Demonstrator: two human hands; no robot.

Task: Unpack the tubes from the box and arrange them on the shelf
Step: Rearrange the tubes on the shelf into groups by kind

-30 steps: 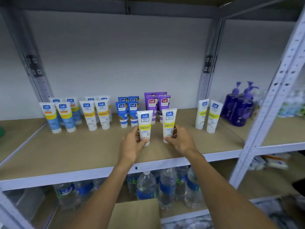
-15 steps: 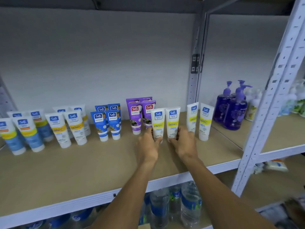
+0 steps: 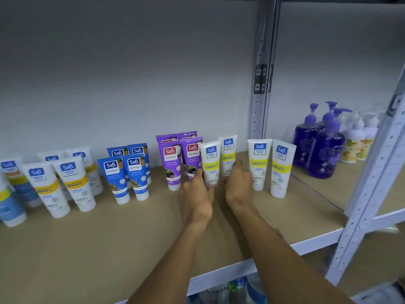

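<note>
Two white tubes with yellow bands stand upright on the tan shelf (image 3: pixel 109 249), between the purple tubes (image 3: pixel 173 163) and two more white tubes (image 3: pixel 258 163). My left hand (image 3: pixel 198 194) grips the nearer white tube (image 3: pixel 210 161) at its lower end. My right hand (image 3: pixel 237 185) holds the farther white tube (image 3: pixel 228 152) low down, fingers curled round it. Blue tubes (image 3: pixel 125 174) and several white-and-yellow tubes (image 3: pixel 57 185) stand in rows further left. The box is out of sight.
Purple pump bottles (image 3: pixel 317 145) and pale bottles (image 3: pixel 359 141) stand on the neighbouring shelf to the right, behind a grey perforated upright (image 3: pixel 372 183). A grey post (image 3: pixel 260 84) divides the back wall. Water bottles (image 3: pixel 238 288) show below the shelf edge.
Both hands have carried the two white tubes from the shelf's front to the back, into the gap right of the purple tubes. The right tube now stands further back than the left.
</note>
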